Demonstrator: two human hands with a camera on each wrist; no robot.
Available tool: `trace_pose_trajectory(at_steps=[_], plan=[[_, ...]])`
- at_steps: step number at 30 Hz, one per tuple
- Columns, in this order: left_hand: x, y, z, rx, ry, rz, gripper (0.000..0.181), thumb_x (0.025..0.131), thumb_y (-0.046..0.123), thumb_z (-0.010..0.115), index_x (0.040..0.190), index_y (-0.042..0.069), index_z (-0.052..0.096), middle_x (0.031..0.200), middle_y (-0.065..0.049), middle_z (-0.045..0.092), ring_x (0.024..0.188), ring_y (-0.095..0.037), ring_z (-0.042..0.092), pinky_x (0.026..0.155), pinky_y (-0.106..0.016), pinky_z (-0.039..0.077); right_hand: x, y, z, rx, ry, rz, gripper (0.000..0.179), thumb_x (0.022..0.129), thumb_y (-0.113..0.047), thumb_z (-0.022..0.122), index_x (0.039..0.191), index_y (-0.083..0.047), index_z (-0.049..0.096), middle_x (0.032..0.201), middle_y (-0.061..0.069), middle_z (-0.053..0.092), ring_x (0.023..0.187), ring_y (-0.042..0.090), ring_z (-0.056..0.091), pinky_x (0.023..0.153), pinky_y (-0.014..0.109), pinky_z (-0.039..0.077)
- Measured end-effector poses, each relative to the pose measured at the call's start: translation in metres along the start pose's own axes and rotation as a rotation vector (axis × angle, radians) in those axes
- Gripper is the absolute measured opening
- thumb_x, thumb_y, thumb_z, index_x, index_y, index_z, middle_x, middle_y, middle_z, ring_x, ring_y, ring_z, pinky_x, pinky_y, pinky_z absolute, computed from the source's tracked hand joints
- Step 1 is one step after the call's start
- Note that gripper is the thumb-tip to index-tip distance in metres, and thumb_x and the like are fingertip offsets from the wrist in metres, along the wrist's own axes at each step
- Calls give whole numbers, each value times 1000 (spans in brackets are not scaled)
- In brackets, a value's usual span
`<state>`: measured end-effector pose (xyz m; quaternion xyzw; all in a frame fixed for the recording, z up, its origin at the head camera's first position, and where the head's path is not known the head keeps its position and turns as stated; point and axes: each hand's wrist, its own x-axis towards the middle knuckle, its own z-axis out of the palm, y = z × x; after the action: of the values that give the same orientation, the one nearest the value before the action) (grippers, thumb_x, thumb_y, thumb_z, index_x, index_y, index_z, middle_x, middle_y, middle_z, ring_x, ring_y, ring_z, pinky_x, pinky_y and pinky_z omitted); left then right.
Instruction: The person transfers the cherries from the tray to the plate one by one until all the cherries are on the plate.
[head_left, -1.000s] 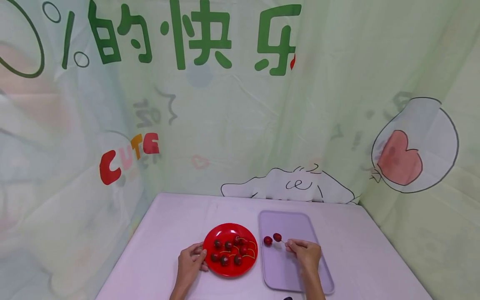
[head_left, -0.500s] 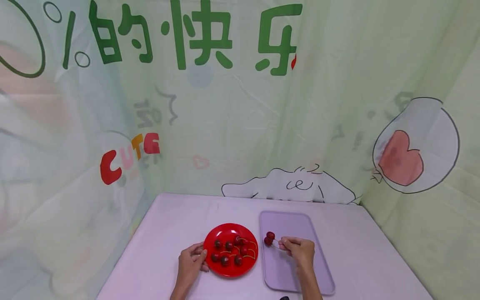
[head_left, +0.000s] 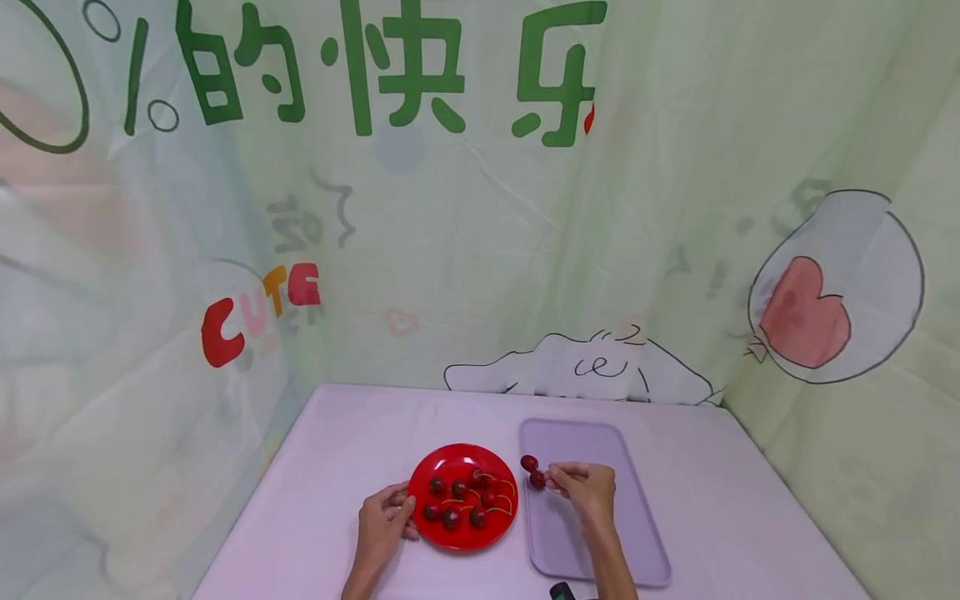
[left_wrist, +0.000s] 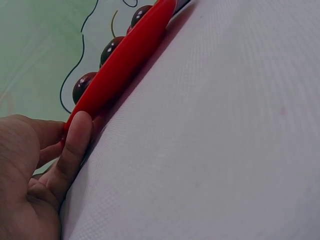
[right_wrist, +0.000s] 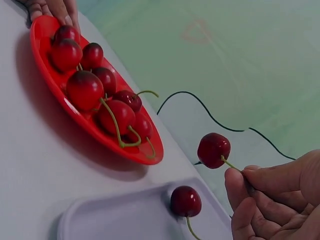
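Observation:
My right hand [head_left: 591, 493] pinches the stem of a dark red cherry [right_wrist: 214, 150] between thumb and fingertips. The fruit hangs in the air above the far left part of the purple tray [head_left: 581, 435]. Another cherry [right_wrist: 186, 201] lies on that tray, its stem attached. To the left is a round red plate [head_left: 453, 457] with several cherries [right_wrist: 85, 91], some with green stems. My left hand [head_left: 381, 523] holds the plate's left rim; in the left wrist view the thumb [left_wrist: 77, 132] presses against its outer side.
The white table [head_left: 360, 442] is walled by printed pale green curtains [head_left: 480, 250]. A small dark object [head_left: 561, 591] shows at the bottom edge of the head view, beside the right forearm.
My right hand has moved left with the pinched cherry, from over the tray's middle toward its left edge, near the plate. The left hand and the plate stay put.

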<state>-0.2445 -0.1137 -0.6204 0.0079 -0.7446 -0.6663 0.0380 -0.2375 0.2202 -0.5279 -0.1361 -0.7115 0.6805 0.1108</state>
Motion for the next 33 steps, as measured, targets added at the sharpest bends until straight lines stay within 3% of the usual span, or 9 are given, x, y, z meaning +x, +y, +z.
trace_pose_trajectory(at_steps=[5, 11, 19, 25, 33], plan=[[0, -2, 1, -5, 9, -10, 40, 105, 3, 69, 144, -8, 64, 114, -23, 75, 59, -19, 73, 58, -31, 68, 2, -2, 11, -30, -14, -15, 22, 96, 4, 79, 110, 20, 76, 82, 19, 82, 64, 9, 76, 61, 16, 62], [0, 0, 0, 7, 10, -5, 41, 105, 5, 70, 144, -7, 65, 115, -23, 74, 60, -20, 74, 59, -29, 67, 3, 5, 25, -59, -38, -60, 16, 94, 5, 80, 106, 17, 79, 92, 27, 82, 68, 16, 78, 68, 23, 68], [0, 1, 2, 1, 14, -10, 40, 105, 4, 71, 143, -8, 65, 113, -22, 73, 59, -17, 73, 58, -30, 67, -2, 6, 46, -199, -31, -153, 7, 93, 2, 83, 99, 5, 85, 88, 19, 83, 73, 25, 80, 66, 17, 60], [1, -2, 0, -15, 5, -10, 41, 105, 5, 71, 143, -8, 65, 113, -21, 74, 59, -19, 74, 58, -31, 68, -4, 2, 59, -263, -57, -198, 6, 92, -2, 85, 98, 0, 87, 87, 16, 83, 74, 18, 77, 65, 15, 57], [3, -4, 0, -6, 8, -10, 41, 105, 5, 72, 143, -8, 65, 112, -20, 75, 58, -19, 73, 58, -31, 67, -4, 2, 69, -279, -85, -229, 7, 92, -1, 85, 98, 1, 86, 90, 16, 84, 77, 17, 78, 69, 15, 63]])
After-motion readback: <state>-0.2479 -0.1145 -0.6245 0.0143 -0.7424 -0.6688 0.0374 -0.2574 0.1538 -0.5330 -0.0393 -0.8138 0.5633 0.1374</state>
